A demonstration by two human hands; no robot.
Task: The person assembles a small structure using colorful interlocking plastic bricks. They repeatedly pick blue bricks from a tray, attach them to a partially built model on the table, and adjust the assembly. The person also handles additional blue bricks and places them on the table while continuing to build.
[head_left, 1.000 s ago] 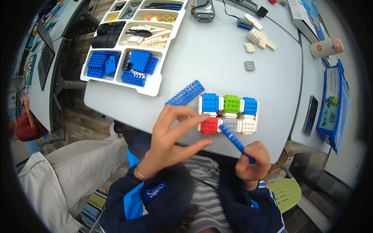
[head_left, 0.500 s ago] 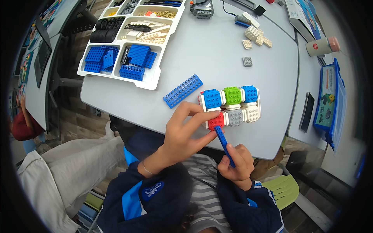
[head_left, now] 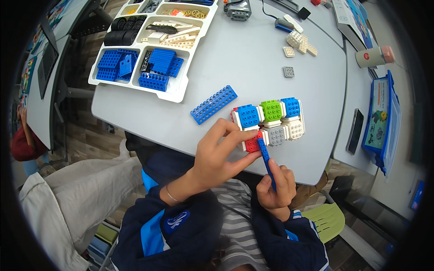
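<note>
An assembly of studded building-brick cubes in two rows lies near the table's front edge. The far row holds a blue cube (head_left: 248,116), a green cube (head_left: 271,111) and another blue cube (head_left: 290,107); the near row has a red cube (head_left: 251,145), a grey cube (head_left: 275,135) and a white cube (head_left: 294,129). White pieces join them. My left hand (head_left: 210,156) pinches the red cube between thumb and fingers. My right hand (head_left: 278,187) is closed on a thin blue bar (head_left: 265,159), whose far tip touches the red cube's right side, beside the grey one.
A blue studded brick with holes (head_left: 214,105) lies left of the assembly. Beyond it stands a white sorting tray (head_left: 174,95) of parts. White pieces (head_left: 297,40), a grey piece (head_left: 288,72) and a battery-box-like block (head_left: 238,10) lie farther back. A phone (head_left: 355,131) and bottle (head_left: 374,56) are right.
The blue bar's tip has shifted from the red cube's near edge to its right side, farther away from me. My left hand still grips the cube, slightly farther right.
</note>
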